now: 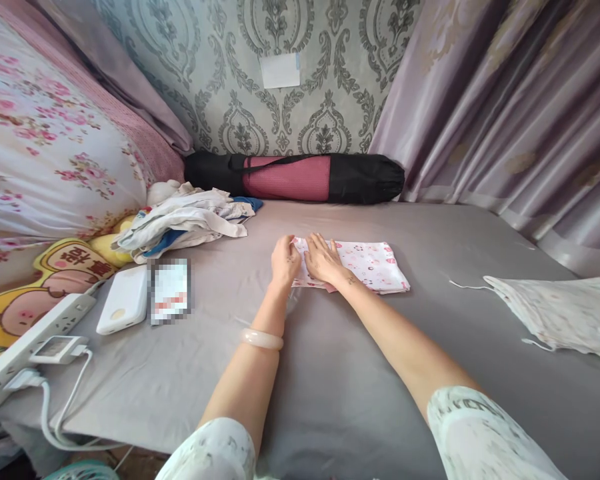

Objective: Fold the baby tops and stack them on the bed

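Observation:
A white cloth with a pink and red print (373,263) lies folded into a flat oblong on the grey sheet. At its left edge, my left hand (286,259) is closed, fingers curled on the fabric; the fingertips are partly hidden. My right hand (323,259) rests flat on top of the cloth close beside the left one, fingers stretched out. A pale bangle (261,339) circles my left forearm.
A rolled mat in a black and pink bag (287,178) lies along the wall. Crumpled clothes (195,217), a white power bank (123,300), a blurred packet (170,291) and a power strip (35,350) with cables are on the left. A folded pale garment (567,313) lies right.

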Demonstrator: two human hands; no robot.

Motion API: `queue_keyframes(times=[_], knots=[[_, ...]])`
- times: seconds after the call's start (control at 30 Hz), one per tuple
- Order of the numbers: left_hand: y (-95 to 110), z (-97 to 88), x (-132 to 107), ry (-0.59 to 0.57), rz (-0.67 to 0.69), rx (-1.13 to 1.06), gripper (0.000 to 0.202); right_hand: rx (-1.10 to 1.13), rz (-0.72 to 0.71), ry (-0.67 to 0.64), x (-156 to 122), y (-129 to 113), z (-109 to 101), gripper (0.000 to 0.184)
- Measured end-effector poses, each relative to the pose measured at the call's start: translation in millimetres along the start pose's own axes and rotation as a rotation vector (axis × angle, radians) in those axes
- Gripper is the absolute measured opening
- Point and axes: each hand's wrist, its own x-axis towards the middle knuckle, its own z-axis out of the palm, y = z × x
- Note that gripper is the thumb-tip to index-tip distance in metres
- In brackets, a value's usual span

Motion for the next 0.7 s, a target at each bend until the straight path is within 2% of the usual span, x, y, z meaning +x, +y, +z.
queue_keyframes(times=[0.13, 0.27, 0.5, 0.7], knots=[[3.4, 6.9, -13.5, -0.287, 0.124, 0.341, 0.038, -0.023, 0.043, -0.076, -7.1, 12.1, 4.1, 0.060], [9.9, 4.6, -19.5, -0.404, 0.133, 0.548, 0.036, -0.003, 0.051, -0.082, -6.8, 15.8, 11.3, 0.060], [12.6, 1.6, -18.7, -0.428, 0.146, 0.607, 0.039, 0.045, 0.047, -0.077, -7.2, 17.2, 10.0, 0.060], [12.8, 6.4, -22.2, -0.334, 0.170, 0.589, 0.041, 0.029, 0.026, -0.040, -15.7, 34.8, -2.7, 0.058]])
